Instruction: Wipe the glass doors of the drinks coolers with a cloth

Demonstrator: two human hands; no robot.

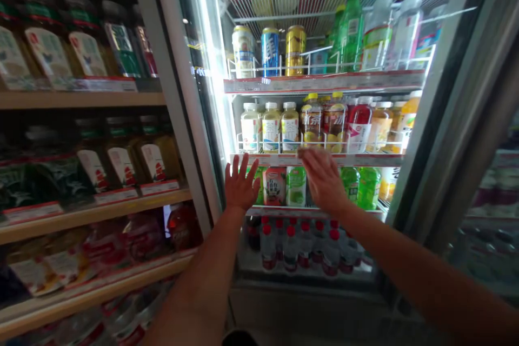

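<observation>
Both my arms reach into an open lit drinks fridge. My left hand [240,184] is open with fingers spread, raised in front of the left end of the green and red bottle shelf, just below the red shelf rail [365,159]. My right hand [323,177] is blurred by motion, fingers stretched out flat, held in front of the same rail and over a light green bottle [296,186] and a red-labelled bottle [274,185]. Neither hand holds anything. Pale tea bottles [271,127] stand on the shelf above my hands.
Cans [270,51] and green bottles [351,30] fill the top fridge shelf; red-capped water bottles [300,243] sit at the bottom. The fridge door frame [454,119] stands at right. Dim wooden shelves [93,211] of bottled goods run along the left.
</observation>
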